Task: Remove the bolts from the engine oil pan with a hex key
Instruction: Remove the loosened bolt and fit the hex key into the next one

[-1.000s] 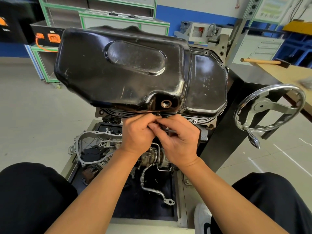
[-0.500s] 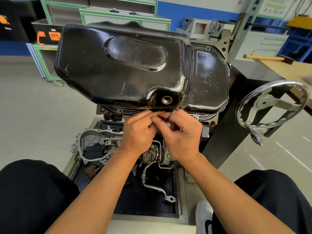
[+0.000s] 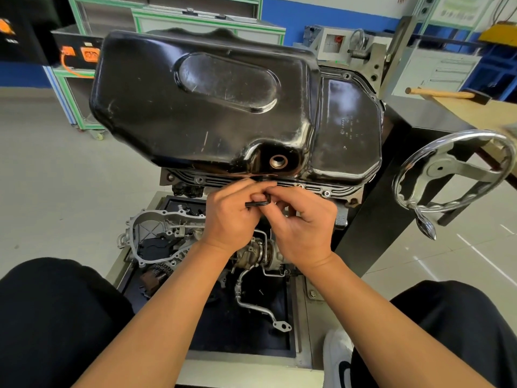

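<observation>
The glossy black oil pan (image 3: 212, 105) fills the upper middle, mounted on the upturned engine, with an open drain hole (image 3: 278, 161) near its front edge. Below that hole runs the pan's flange (image 3: 316, 189), where bolt heads (image 3: 326, 193) show. A black L-shaped hex key (image 3: 258, 203) sits at the flange, its short end pointing up toward a bolt under the drain hole. My left hand (image 3: 232, 217) pinches the key's long arm. My right hand (image 3: 303, 222) pinches the key at its bend. The bolt under the key tip is mostly hidden.
A chrome handwheel (image 3: 453, 175) of the engine stand juts out at right. Below my hands a tray (image 3: 303, 326) holds a silver cover (image 3: 156, 233), a turbo part and a bent pipe (image 3: 260, 309). A hammer (image 3: 447, 94) lies on the wooden bench at far right. My knees flank the tray.
The hex key's long arm has swung round and now lies level, pointing left between my fingers. Both hands stayed at the same flange spot.
</observation>
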A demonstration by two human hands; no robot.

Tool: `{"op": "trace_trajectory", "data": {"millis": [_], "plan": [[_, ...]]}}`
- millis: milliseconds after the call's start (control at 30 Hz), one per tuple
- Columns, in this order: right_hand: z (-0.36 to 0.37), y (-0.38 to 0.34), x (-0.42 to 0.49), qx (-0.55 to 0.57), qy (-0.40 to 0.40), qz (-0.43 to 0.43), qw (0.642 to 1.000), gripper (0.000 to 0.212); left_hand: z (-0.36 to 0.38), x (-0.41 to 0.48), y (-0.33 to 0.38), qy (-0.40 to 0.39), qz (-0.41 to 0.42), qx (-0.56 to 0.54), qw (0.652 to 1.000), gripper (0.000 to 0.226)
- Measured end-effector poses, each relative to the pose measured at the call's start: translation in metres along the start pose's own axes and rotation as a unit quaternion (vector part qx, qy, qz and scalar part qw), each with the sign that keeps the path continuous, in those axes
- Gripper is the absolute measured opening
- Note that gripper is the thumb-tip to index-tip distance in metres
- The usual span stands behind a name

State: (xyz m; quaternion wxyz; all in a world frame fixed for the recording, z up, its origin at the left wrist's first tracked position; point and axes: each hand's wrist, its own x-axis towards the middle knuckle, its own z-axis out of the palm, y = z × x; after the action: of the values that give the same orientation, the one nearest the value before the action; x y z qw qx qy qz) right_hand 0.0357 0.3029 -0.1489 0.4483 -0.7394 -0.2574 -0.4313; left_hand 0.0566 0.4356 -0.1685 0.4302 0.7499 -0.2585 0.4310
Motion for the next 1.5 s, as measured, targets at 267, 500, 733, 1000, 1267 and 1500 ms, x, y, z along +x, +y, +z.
{"op": "trace_trajectory", "data": {"millis": [267, 500, 733, 1000, 1267, 1500], "plan": [[-0.002, 0.002, -0.001, 0.014, -0.009, -0.012, 1.0, 0.016, 0.006, 0.003, 0.007, 0.058, -0.024, 0.043, 0.997, 0.019], [-0.004, 0.006, 0.002, 0.014, -0.004, -0.019, 1.0, 0.01, 0.002, 0.0, 0.0, -0.006, 0.0, 0.002, 1.0, 0.025], [0.0, 0.002, 0.001, 0.013, -0.011, -0.013, 1.0, 0.009, 0.004, 0.002, 0.0, 0.06, -0.013, 0.038, 0.997, 0.015], [-0.001, 0.006, 0.003, 0.021, -0.02, -0.034, 0.999, 0.01, 0.002, 0.0, 0.0, 0.023, 0.006, 0.001, 1.0, 0.024], [-0.001, 0.0, 0.003, 0.022, -0.012, -0.022, 0.999, 0.01, -0.001, 0.006, 0.008, 0.048, -0.014, 0.019, 0.999, 0.012], [-0.001, 0.003, 0.003, 0.038, -0.007, -0.004, 0.999, 0.009, 0.004, 0.002, 0.01, 0.047, -0.019, 0.002, 0.999, 0.014]]}}
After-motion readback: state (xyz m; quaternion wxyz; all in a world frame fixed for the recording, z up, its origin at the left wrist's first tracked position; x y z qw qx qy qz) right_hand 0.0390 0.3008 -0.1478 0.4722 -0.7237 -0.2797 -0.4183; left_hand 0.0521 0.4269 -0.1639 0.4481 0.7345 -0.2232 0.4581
